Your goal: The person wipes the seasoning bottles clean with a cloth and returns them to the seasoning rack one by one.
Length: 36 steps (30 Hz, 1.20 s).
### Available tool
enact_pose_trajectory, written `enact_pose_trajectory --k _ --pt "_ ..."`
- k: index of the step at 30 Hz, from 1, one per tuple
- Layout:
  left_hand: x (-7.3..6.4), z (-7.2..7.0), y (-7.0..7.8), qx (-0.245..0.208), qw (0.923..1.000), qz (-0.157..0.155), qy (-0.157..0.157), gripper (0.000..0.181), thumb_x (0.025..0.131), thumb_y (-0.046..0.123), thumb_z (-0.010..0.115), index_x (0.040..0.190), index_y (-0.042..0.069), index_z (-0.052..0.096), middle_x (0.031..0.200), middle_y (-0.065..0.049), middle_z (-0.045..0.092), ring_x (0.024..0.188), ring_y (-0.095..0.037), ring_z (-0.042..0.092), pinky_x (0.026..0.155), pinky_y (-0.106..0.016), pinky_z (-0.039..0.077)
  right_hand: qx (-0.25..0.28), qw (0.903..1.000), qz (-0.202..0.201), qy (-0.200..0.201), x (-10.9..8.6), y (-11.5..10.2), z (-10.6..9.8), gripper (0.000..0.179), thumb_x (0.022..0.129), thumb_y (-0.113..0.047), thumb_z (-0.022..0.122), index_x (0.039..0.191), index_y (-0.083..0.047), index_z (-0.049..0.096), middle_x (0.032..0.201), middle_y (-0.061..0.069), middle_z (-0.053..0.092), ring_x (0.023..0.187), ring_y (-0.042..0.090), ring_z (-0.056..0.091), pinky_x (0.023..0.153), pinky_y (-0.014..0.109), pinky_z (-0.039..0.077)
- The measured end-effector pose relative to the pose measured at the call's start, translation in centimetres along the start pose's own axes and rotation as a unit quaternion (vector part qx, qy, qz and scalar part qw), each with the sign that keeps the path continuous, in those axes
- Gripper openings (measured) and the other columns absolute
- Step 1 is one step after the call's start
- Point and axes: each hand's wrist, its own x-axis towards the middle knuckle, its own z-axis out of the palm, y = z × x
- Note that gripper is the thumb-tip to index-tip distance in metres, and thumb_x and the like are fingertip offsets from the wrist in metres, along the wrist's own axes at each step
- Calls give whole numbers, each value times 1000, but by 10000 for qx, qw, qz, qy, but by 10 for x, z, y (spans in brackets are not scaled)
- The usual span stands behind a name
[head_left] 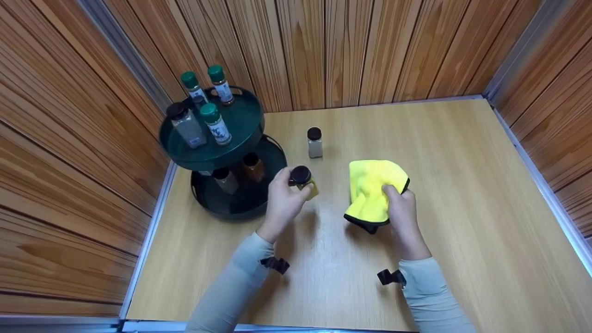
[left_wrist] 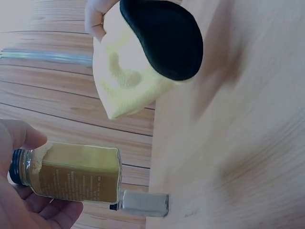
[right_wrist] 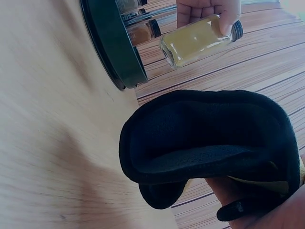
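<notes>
My left hand [head_left: 286, 198] grips a square glass spice jar [left_wrist: 78, 172] near its black lid, thumb on one side and fingers on the other. Yellow-brown powder fills most of the jar, which is held above the table. To the right, my right hand [head_left: 403, 217] pinches a folded cloth [head_left: 372, 187], bright yellow on one face and dark on the other with a black edge. Cloth and jar are apart, side by side in the head view. Beyond the left hand, a second black-lidded jar [head_left: 315, 144] with pale contents stands upright on the table.
At the left stands a two-tier dark green rack [head_left: 249, 132]. Its upper tray carries several green-lidded bottles [head_left: 217, 126] and a larger black-lidded jar [head_left: 187, 126]. Dark-lidded jars [head_left: 253, 167] sit on the lower tray. Wood-panelled walls [head_left: 300, 55] enclose the table [head_left: 476, 194].
</notes>
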Motion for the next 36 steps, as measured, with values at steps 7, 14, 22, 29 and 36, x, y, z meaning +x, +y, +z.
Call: enact_pose_trajectory --k 7,14,22,29,36 --pt "1 -15 -8 5 9996 -39 270 36 81 12 81 114 14 67 111 1 66 103 -15 63 91 -35 54 45 10000 -11 17 1 1 -2 26 99 -20 54 111 3 57 86 2 69 76 14 70 67 29 59" --pt "5 -39 -20 21 9977 65 671 36 80 10 81 114 7 68 113 -6 67 106 -23 63 95 -40 52 126 9999 83 -4 0 2 -4 27 99 -20 55 113 2 57 88 3 70 77 14 71 68 30 60" --pt "8 -57 -32 -41 9943 110 1060 42 80 8 81 119 2 68 125 -13 67 115 -29 62 101 -42 49 149 9999 56 -6 1 3 -6 28 99 -19 54 116 3 56 90 3 70 79 14 71 70 30 60" --pt "8 -68 -39 244 9936 18 1102 44 81 11 81 122 5 68 123 -11 69 112 -26 63 99 -42 50 4 10000 -42 62 -1 3 -5 26 98 -19 55 110 3 59 86 2 69 76 13 70 68 28 59" --pt "10 -88 -51 532 9915 -161 1173 41 84 15 79 122 5 66 122 -13 67 110 -28 64 96 -45 53 -148 9998 -92 68 -2 2 -5 26 99 -21 54 111 2 59 90 3 68 78 14 69 69 28 58"
